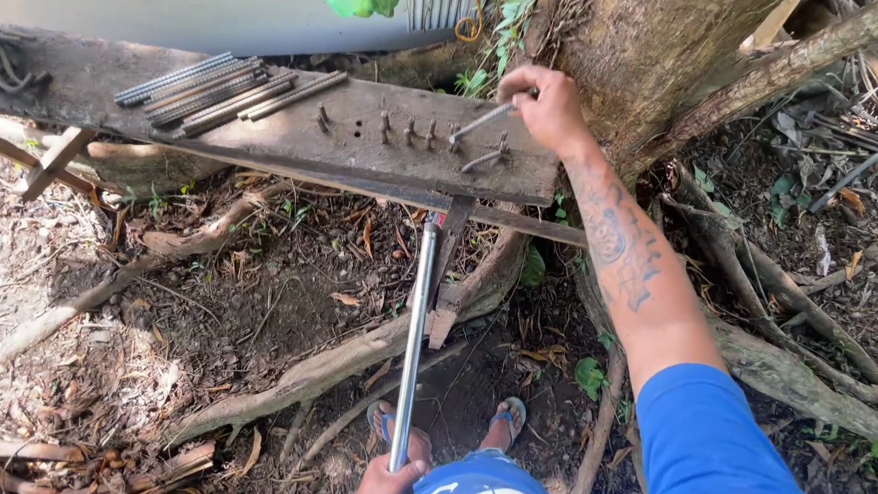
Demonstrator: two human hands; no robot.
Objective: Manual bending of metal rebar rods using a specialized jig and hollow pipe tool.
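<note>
- The right hand [545, 104] closes around the end of a short steel rod [480, 124], which lies slanted on the wooden bench [264, 143], its lower end between the upright pins [405, 130] near the bench's right end.
- The left hand [386, 487] is wrapped around the lower end of a long metal pipe [414, 336] — this pipe goes up to the front edge of the bench, just below the pins.
- To do the bend well, I judge the rod must sit tight against the pins before the pipe is moved; otherwise it can slip out.
- The right hand should stay at the free end of the rod, away from the pins.
- A bundle of straight rods [217, 90] lies on the left part of the bench, well apart from the pins.
</note>
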